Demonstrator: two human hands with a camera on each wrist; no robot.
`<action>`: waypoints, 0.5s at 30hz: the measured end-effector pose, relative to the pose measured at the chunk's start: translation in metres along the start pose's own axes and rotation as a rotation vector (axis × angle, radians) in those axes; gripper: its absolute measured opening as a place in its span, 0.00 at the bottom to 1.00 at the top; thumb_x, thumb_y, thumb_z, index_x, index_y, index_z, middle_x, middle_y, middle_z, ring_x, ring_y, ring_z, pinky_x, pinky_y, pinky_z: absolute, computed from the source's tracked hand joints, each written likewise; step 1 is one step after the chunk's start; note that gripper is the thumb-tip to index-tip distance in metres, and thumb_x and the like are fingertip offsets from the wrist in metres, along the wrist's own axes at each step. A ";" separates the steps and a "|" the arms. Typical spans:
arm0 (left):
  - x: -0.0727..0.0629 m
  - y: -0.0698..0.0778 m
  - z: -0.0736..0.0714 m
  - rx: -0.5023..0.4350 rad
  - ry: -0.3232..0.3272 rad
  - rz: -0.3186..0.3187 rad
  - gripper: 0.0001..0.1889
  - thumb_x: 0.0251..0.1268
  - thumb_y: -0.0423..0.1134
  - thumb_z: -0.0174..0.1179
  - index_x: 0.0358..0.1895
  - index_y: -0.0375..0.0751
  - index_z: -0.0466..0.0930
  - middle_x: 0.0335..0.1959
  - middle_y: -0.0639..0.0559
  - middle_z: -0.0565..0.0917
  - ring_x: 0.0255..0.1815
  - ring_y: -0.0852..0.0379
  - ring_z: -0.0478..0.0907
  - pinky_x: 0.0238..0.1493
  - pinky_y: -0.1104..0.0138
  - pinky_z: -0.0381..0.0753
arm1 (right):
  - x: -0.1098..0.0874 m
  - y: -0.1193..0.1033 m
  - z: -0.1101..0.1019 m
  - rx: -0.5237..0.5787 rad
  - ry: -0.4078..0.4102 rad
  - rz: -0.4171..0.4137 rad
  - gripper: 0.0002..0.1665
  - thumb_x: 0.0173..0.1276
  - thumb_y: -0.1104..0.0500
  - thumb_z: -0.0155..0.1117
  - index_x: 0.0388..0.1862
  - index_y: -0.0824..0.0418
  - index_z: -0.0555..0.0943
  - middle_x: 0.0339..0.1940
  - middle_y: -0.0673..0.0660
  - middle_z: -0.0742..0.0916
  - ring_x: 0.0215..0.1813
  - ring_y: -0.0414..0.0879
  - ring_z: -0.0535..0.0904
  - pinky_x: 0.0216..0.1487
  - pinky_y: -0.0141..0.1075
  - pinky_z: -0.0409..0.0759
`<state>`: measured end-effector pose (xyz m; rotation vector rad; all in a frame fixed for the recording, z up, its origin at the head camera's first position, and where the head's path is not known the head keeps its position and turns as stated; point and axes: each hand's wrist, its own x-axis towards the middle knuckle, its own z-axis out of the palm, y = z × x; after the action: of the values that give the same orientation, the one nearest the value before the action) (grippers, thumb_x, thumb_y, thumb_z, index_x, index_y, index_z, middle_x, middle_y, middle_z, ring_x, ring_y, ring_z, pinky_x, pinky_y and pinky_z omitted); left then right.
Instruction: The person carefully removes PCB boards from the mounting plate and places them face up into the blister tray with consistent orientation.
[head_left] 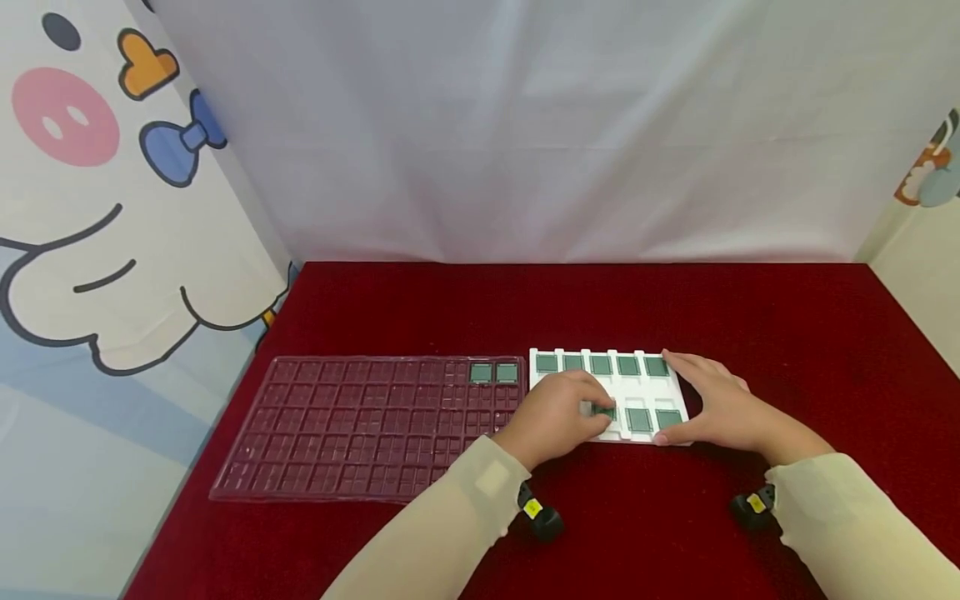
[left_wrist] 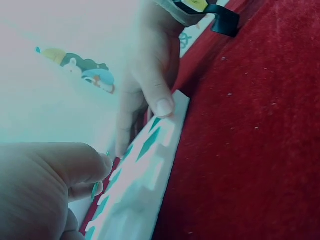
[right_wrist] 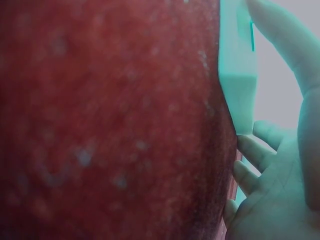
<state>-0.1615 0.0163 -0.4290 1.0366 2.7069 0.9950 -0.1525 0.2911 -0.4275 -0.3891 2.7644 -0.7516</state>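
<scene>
A white tray (head_left: 633, 388) with two rows of slots lies on the red cloth, holding several thin green square pieces (head_left: 628, 366). Above its near row, my left hand (head_left: 551, 412) pinches one thin green square piece (left_wrist: 95, 191) between thumb and finger, and its edge shows in the left wrist view. My right hand (head_left: 731, 412) grips the tray's right end, thumb at the near corner and fingers at the far corner. The right wrist view shows the thumb over the tray's side wall (right_wrist: 239, 95). Part of the near row's left end is hidden by my left hand.
Left of the white tray lies a wide transparent plastic tray (head_left: 330, 501) with many small compartments. Two green squares (head_left: 493, 373) sit in its far right corner. A red cloth (head_left: 637, 517) covers the table, with a pale curtain (head_left: 525, 167) behind and a cartoon-printed wall (head_left: 142, 283) at left.
</scene>
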 end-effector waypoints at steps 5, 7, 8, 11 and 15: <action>-0.005 -0.003 -0.012 -0.020 0.022 0.014 0.10 0.69 0.39 0.67 0.50 0.49 0.92 0.51 0.61 0.86 0.53 0.66 0.80 0.57 0.75 0.76 | 0.001 -0.001 0.000 -0.004 0.001 -0.002 0.74 0.50 0.33 0.81 0.84 0.65 0.54 0.80 0.70 0.61 0.77 0.71 0.53 0.65 0.71 0.54; -0.006 -0.005 -0.015 -0.034 0.032 0.018 0.10 0.69 0.39 0.67 0.50 0.48 0.92 0.51 0.61 0.85 0.54 0.65 0.80 0.56 0.75 0.76 | 0.001 -0.001 0.000 -0.011 0.003 -0.002 0.74 0.50 0.32 0.81 0.84 0.65 0.55 0.80 0.70 0.62 0.77 0.70 0.53 0.64 0.71 0.54; -0.007 -0.006 -0.017 -0.040 0.036 0.020 0.10 0.69 0.38 0.67 0.50 0.48 0.92 0.51 0.61 0.85 0.54 0.65 0.80 0.56 0.75 0.76 | 0.001 -0.001 0.000 -0.015 0.004 -0.002 0.74 0.50 0.32 0.81 0.83 0.65 0.55 0.80 0.70 0.62 0.77 0.70 0.53 0.64 0.71 0.55; -0.010 -0.009 -0.020 -0.084 0.044 0.000 0.10 0.69 0.38 0.68 0.50 0.47 0.92 0.51 0.60 0.85 0.53 0.65 0.80 0.52 0.75 0.77 | 0.001 0.000 0.000 -0.024 0.007 -0.003 0.74 0.49 0.32 0.81 0.83 0.65 0.55 0.79 0.70 0.62 0.77 0.71 0.54 0.64 0.70 0.55; -0.013 -0.013 -0.024 -0.129 0.055 -0.032 0.10 0.69 0.37 0.68 0.50 0.46 0.92 0.52 0.58 0.85 0.51 0.62 0.80 0.47 0.74 0.79 | 0.000 0.000 0.000 -0.027 0.009 -0.006 0.74 0.49 0.32 0.81 0.83 0.65 0.55 0.79 0.70 0.62 0.77 0.71 0.54 0.64 0.70 0.55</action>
<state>-0.1654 -0.0122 -0.4196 0.9546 2.6514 1.1911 -0.1528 0.2907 -0.4277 -0.4001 2.7853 -0.7200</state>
